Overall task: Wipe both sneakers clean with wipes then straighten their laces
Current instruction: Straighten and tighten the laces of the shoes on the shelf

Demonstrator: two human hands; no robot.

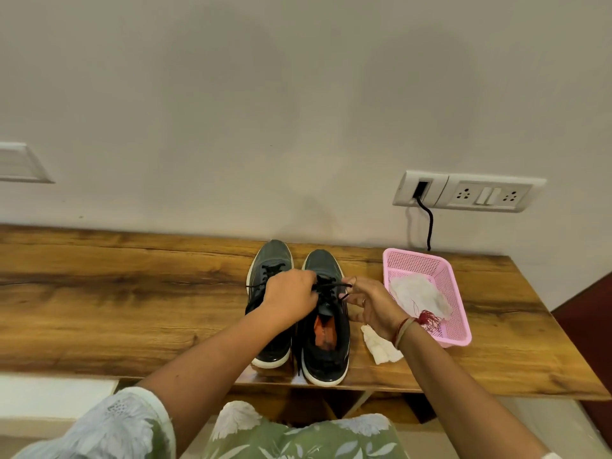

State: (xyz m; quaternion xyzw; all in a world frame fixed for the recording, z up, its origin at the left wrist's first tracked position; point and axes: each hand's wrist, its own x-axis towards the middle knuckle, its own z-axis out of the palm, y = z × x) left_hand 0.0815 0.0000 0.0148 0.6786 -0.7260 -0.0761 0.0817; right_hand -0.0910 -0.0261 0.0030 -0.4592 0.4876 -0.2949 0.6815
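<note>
- now the dark grey mesh sneaker with a white sole (pixel 326 356), the one on the person's right, stands toe to the wall on the brown wood-grain surface (pixel 132 293), just beside its twin, the second dark grey sneaker (pixel 271 256).
- the left hand (pixel 291 294) is curled over the eyelets and grips the thin black lace (pixel 332 285); the right hand (pixel 369 304) pinches the lace's other end, so it runs taut between them.
- the step looks like lace straightening: best to draw both ends evenly, keep the lace flat and untwisted, and steady the shoe so it cannot slide.
- a crumpled white wipe (pixel 381 347) lies just beside this sneaker; more white wipes (pixel 417 294) sit in the pink perforated plastic basket (pixel 457 303) further right.
- no brand, label or writing can be read on the sneakers, the basket or the white wall switch panel (pixel 470 192).
</note>
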